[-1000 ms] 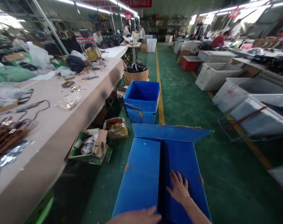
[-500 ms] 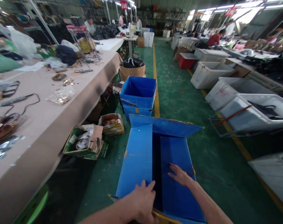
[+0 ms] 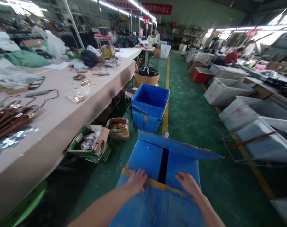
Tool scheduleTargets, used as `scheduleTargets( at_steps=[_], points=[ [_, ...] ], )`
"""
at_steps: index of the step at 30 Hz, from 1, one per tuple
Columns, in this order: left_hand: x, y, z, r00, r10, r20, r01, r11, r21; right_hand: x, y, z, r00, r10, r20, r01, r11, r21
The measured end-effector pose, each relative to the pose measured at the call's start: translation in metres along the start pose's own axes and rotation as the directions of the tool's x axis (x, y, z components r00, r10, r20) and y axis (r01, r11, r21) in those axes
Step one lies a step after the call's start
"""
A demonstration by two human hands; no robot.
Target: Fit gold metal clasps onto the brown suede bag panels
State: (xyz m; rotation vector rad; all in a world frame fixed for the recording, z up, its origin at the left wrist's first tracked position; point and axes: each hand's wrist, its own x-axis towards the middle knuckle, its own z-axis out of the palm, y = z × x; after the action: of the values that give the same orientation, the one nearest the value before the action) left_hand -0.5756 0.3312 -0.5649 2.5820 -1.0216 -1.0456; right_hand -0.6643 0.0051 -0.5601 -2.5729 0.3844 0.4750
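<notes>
One blue box (image 3: 145, 205) fills the near middle of the scene, right of the long table (image 3: 63, 124) and on the near side of an open blue bin (image 3: 147, 119). Its left flap (image 3: 144, 157) and right flap (image 3: 181, 162) lie inward, well short of meeting; the far flap (image 3: 172, 144) stands up, and the near flap (image 3: 168, 208), edged with yellow tape (image 3: 157, 184), appears to overlap both. The left hand (image 3: 136, 181) rests palm down on that taped edge, fingers slightly spread, gripping nothing. The right hand (image 3: 188, 183) is over the right flap, fingers loosely bent; its tips are unclear, so I cannot tell whether they pinch anything. The panels look like thin plastic sheet: probably light, fairly stiff, slippery and springy at the creases. Since the taped edge seems worn, a flat palm mid-flap should serve better than a corner pinch.
</notes>
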Motion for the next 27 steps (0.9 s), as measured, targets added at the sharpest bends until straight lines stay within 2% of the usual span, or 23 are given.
scheduleTargets(
  at_steps=[1, 2, 3, 4, 5, 6, 7, 9, 11, 13, 15, 17, 20, 22, 24, 25, 26, 27],
  points=[
    [0.002, -0.007, 0.007, 1.000, -0.007, -0.025, 0.007, 1.000, -0.003, 0.005, -0.008, -0.017, 0.986, -0.025, -0.164, 0.026, 1.000, 0.003],
    [0.003, -0.013, 0.014, 0.999, -0.013, -0.052, 0.013, 1.000, -0.011, 0.009, -0.019, -0.035, 0.929, -0.058, -0.365, 0.059, 0.998, -0.009],
    [0.003, -0.018, 0.021, 0.997, -0.022, -0.075, 0.020, 1.000, -0.023, 0.015, -0.032, -0.053, 0.818, -0.110, -0.565, 0.102, 0.994, -0.047],
    [0.004, -0.022, 0.026, 0.995, -0.037, -0.090, 0.033, 0.999, -0.038, 0.021, -0.045, -0.071, 0.692, -0.164, -0.703, 0.120, 0.986, -0.111],
    [0.004, -0.025, 0.029, 0.993, -0.058, -0.102, 0.052, 0.997, -0.053, 0.028, -0.058, -0.089, 0.610, -0.212, -0.763, 0.104, 0.977, -0.188],
    [0.003, -0.028, 0.030, 0.989, -0.089, -0.115, 0.082, 0.994, -0.067, 0.037, -0.070, -0.105, 0.588, -0.245, -0.770, 0.072, 0.965, -0.252],
    [0.001, -0.030, 0.029, 0.983, -0.133, -0.130, 0.123, 0.989, -0.080, 0.047, -0.078, -0.120, 0.612, -0.264, -0.746, 0.047, 0.953, -0.299],
    [-0.004, -0.033, 0.025, 0.956, -0.249, -0.158, 0.234, 0.966, -0.106, 0.064, -0.084, -0.140, 0.763, -0.239, -0.601, 0.011, 0.934, -0.357],
    [-0.012, -0.034, 0.021, 0.904, -0.390, -0.174, 0.367, 0.918, -0.147, 0.071, -0.078, -0.142, 0.895, -0.130, -0.428, -0.044, 0.926, -0.374],
    [-0.020, -0.034, 0.022, 0.830, -0.535, -0.156, 0.502, 0.839, -0.209, 0.059, -0.064, -0.120, 0.946, -0.039, -0.323, -0.089, 0.923, -0.374],
    [-0.026, -0.035, 0.027, 0.768, -0.622, -0.153, 0.574, 0.774, -0.268, 0.030, -0.049, -0.074, 0.960, -0.054, -0.273, -0.050, 0.932, -0.360],
    [-0.028, -0.037, 0.035, 0.748, -0.638, -0.183, 0.574, 0.760, -0.306, -0.007, -0.033, -0.011, 0.975, -0.107, -0.195, 0.040, 0.947, -0.320],
    [-0.027, -0.042, 0.046, 0.751, -0.616, -0.236, 0.527, 0.776, -0.347, -0.053, -0.010, 0.083, 0.993, -0.023, -0.117, -0.007, 0.968, -0.249],
    [-0.027, -0.046, 0.049, 0.724, -0.632, -0.276, 0.505, 0.759, -0.411, -0.067, -0.001, 0.126, 0.978, 0.029, -0.206, -0.080, 0.966, -0.244],
    [-0.029, -0.050, 0.047, 0.671, -0.659, -0.341, 0.479, 0.736, -0.479, -0.071, 0.001, 0.149, 0.955, 0.046, -0.292, -0.118, 0.966, -0.231],
    [-0.031, -0.052, 0.043, 0.663, -0.650, -0.372, 0.458, 0.745, -0.485, -0.072, 0.000, 0.153, 0.947, 0.044, -0.318, -0.119, 0.968, -0.220],
    [-0.032, -0.053, 0.038, 0.686, -0.617, -0.386, 0.438, 0.773, -0.459, -0.072, -0.003, 0.154, 0.943, 0.039, -0.331, -0.113, 0.972, -0.206],
    [-0.032, -0.055, 0.032, 0.737, -0.565, -0.370, 0.417, 0.812, -0.409, -0.072, -0.006, 0.152, 0.940, 0.038, -0.339, -0.107, 0.976, -0.189]
  ],
)
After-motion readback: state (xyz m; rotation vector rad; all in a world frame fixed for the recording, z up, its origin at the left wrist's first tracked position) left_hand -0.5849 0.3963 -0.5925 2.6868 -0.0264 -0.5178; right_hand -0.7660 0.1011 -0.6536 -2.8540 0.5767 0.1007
